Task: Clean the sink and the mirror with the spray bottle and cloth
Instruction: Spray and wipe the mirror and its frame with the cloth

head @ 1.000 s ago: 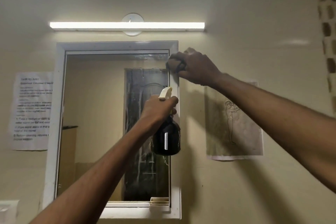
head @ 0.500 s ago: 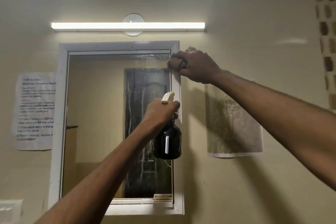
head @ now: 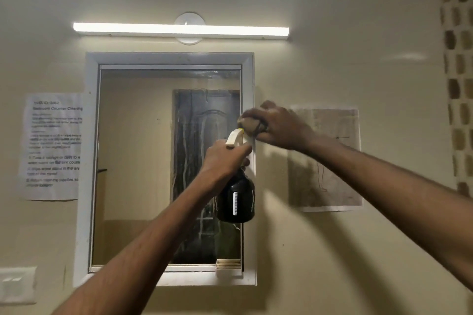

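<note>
A white-framed mirror (head: pixel 143 161) hangs on the wall, with wet streaks running down its right half. My left hand (head: pixel 226 158) grips the neck of a black spray bottle (head: pixel 236 199) with a cream trigger head, held upright in front of the mirror's right side. My right hand (head: pixel 277 125) holds a bunched brownish cloth (head: pixel 249 124) against the right edge of the mirror frame, just above the bottle's nozzle. The sink is out of view.
A lit tube light (head: pixel 179 30) runs above the mirror. A printed notice (head: pixel 52 146) hangs left of the mirror and a paper with a line drawing (head: pixel 332 161) hangs to the right. A white switch plate (head: pixel 16 285) sits at lower left.
My right hand has slid the cloth down the mirror's right edge from the top corner to mid-height. The spray bottle in my left hand has stayed roughly where it was.
</note>
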